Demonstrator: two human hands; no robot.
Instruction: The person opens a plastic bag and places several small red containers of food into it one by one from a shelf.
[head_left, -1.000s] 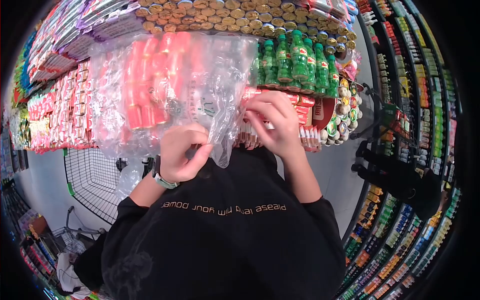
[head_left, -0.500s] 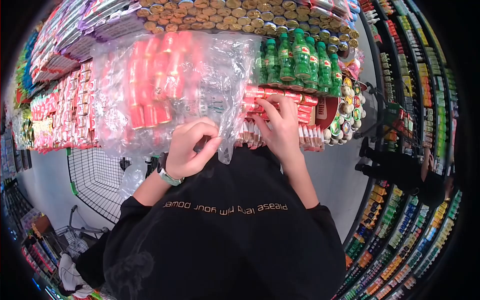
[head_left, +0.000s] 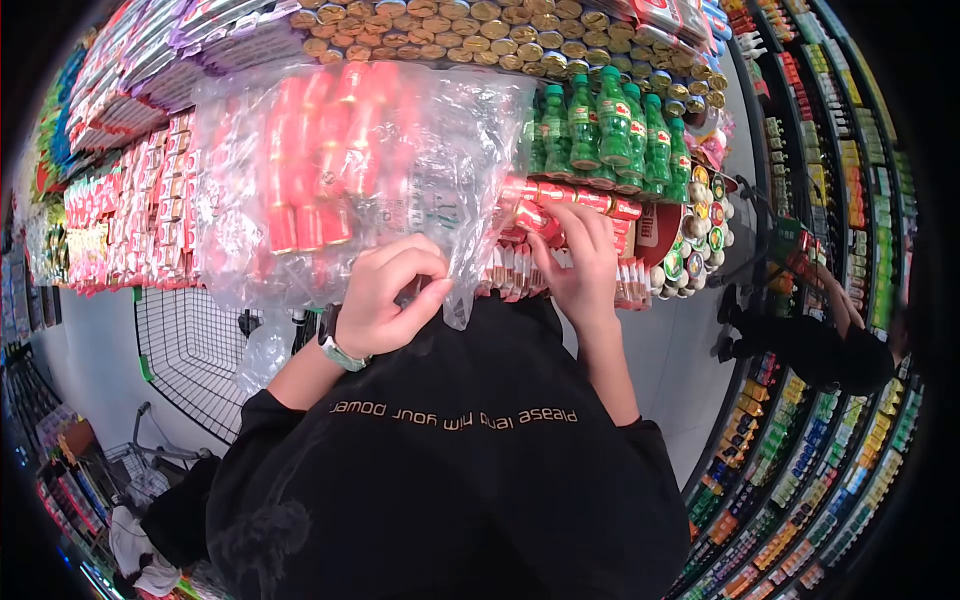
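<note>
Head view: we are looking down on a large clear plastic bag [head_left: 480,120] that is lying spread out in front of us, with several bagged red cans [head_left: 345,130] showing through it. Our left grip [head_left: 390,300] is curling at the near right edge of the bag; thumb and forefinger are meeting at their tips, leaving a small gap behind them, and they are pinching the plastic. Our right grip [head_left: 580,268] is reaching in just beside the right side of the bag, with the fingers bending and a space showing between thumb and forefinger. A single red can [head_left: 530,215] is lying tilted right at those fingertips, to the left of the palm and a little beyond it; the fingertips seem to be touching it, but we cannot tell how firmly they are closing on it. Just beyond, a row of red cans [head_left: 592,199] is lying sideways, and green bottles [head_left: 614,130] are standing behind it. Gold-lidded jars [head_left: 480,30] are filling the far side, while a wire cart [head_left: 190,350] is standing below the left part of the bag. Off to the right, another person [head_left: 830,345] is standing beside shelves [head_left: 875,230], stretching an arm forward.
</note>
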